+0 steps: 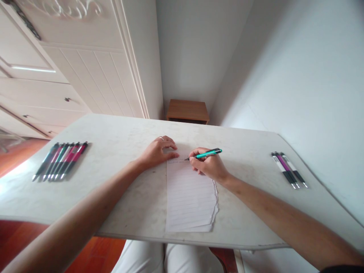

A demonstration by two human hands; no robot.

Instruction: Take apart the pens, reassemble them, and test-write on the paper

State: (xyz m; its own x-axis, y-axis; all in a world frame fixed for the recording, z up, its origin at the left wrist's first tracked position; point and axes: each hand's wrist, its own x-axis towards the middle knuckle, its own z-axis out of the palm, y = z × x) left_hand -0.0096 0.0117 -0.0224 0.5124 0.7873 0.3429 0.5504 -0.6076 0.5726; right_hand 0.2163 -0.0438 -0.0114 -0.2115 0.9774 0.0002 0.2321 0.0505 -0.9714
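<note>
Right hand (pixel 211 163) pinched slim, glossy teal pen (pixel 205 154) over ragged-edged paper (pixel 189 201), tip leftward, axis near-crosswise; left hand (pixel 157 151) lay, fingers loosely curled.

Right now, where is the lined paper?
In the head view, the lined paper lies below centre on the table, its far end by the left hand and right hand.

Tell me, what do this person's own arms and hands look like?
The left hand is ungloved, with a slim, shiny ring on one finger. The right hand is ungloved too, with no ring visible. Both forearms are bare; what looks like a black sleeve edge shows at the right arm.
</note>
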